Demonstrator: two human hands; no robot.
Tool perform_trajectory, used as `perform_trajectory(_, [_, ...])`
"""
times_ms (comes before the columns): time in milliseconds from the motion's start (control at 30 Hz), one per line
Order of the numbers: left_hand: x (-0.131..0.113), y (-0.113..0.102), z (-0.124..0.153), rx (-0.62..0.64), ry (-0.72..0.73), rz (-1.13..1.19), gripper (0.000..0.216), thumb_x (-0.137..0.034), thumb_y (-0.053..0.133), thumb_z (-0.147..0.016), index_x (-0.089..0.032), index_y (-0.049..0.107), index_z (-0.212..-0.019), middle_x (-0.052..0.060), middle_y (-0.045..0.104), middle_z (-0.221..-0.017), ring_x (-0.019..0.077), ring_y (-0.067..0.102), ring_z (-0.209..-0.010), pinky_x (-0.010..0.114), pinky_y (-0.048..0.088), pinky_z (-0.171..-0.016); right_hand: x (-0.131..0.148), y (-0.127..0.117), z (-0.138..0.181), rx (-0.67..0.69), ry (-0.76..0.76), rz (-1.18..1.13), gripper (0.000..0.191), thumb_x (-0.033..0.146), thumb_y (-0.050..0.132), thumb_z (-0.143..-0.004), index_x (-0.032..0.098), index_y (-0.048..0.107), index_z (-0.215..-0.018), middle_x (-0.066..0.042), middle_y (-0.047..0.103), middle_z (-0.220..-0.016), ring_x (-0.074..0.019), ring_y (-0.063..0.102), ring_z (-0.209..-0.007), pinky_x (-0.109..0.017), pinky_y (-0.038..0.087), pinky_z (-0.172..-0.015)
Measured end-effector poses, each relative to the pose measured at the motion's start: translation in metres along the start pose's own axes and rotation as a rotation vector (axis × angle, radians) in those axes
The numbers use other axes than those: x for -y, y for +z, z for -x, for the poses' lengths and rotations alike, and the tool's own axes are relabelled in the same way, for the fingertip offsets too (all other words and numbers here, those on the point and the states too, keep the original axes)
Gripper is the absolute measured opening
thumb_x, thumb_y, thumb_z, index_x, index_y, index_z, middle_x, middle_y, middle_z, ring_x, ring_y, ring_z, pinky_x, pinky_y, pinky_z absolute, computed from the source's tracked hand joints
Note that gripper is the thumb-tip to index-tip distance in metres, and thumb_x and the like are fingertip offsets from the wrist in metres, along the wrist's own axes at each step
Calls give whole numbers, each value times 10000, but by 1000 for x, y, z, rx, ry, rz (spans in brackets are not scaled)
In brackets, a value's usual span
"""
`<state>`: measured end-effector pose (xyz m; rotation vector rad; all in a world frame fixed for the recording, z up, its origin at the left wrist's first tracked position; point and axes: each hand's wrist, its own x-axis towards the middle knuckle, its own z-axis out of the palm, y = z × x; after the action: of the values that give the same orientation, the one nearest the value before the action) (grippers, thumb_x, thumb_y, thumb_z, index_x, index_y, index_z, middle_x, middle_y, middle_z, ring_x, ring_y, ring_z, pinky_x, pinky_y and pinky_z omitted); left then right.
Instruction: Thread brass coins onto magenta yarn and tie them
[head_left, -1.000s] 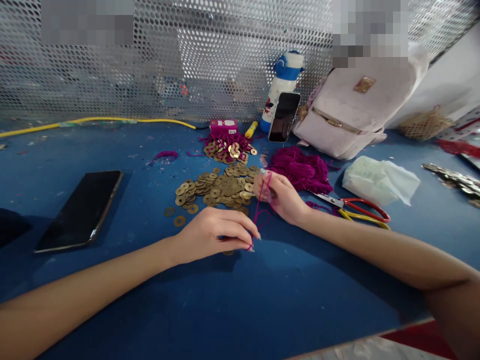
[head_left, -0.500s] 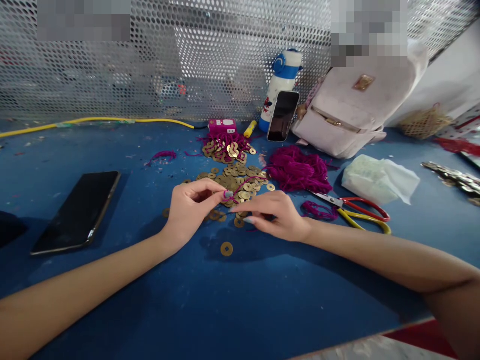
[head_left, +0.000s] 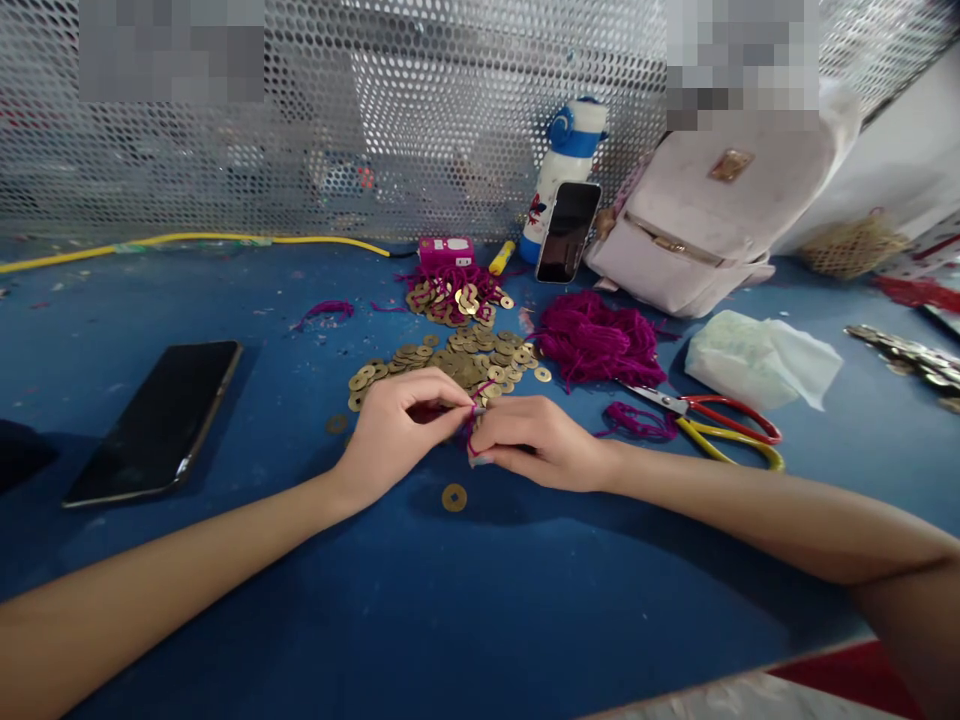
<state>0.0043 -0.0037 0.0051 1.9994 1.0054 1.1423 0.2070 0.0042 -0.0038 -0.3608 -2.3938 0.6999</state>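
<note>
My left hand (head_left: 409, 425) pinches a purple cord (head_left: 472, 422) between thumb and forefinger. My right hand (head_left: 536, 440) meets it from the other side, its fingers closed on the same cord, which loops beside the fingertips. Just beyond both hands spreads a heap of brass coins with square holes (head_left: 472, 355). One single coin (head_left: 454, 497) lies nearer to me on the blue table (head_left: 420, 620). Behind the heap is a bunch of coins tied with purple cord (head_left: 454, 295). Whether a coin hangs on the held cord is hidden by my fingers.
Right of the heap sit a purple yarn bundle (head_left: 600, 338), scissors (head_left: 720, 425) and a white packet (head_left: 761, 358). A black phone (head_left: 157, 425) lies at left. At the back stand a bottle (head_left: 566, 165), a propped phone (head_left: 568, 232) and a pale backpack (head_left: 705, 210) against perforated metal.
My hands have come together, the left moving slightly right. My right fingers, apart before, are now closed on the cord, and the long strand over the coins has been drawn in.
</note>
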Motion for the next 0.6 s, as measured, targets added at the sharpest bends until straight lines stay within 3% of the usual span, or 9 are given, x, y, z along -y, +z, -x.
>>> perform_trajectory(100, [-3,3,2,117,40,-109,109,-99,679,-802,-166,731,-735,18,722,-765,146,666,-709,243,490,-662,2,-1,2,-80,-90,25,149,186,490,-975,172,616,-896,-60,675,-790,-152,582,-737,-282,466,-706])
perform_trajectory(200, [-3,4,2,163,34,-156,125,-79,670,-799,-169,737,-744,11,728,-765,147,671,-705,241,485,-657,2,-3,4,-170,-20,-33,170,188,477,-974,180,609,-867,-43,636,-748,-145,553,-706,-282,449,-669])
perform_trajectory(367, [2,3,-1,87,-4,-79,90,-148,671,-827,-176,753,-805,27,758,-842,158,700,-755,255,534,-718,-5,-4,3,-391,280,-193,225,307,523,-976,177,612,-816,-15,588,-727,-123,523,-670,-260,426,-623])
perform_trajectory(600, [7,1,-1,31,-38,-41,122,-180,640,-859,-180,762,-859,52,766,-906,175,709,-798,260,559,-680,-11,-3,-1,-543,429,-340,296,424,584,-929,174,635,-781,-20,627,-757,-129,576,-716,-268,474,-683])
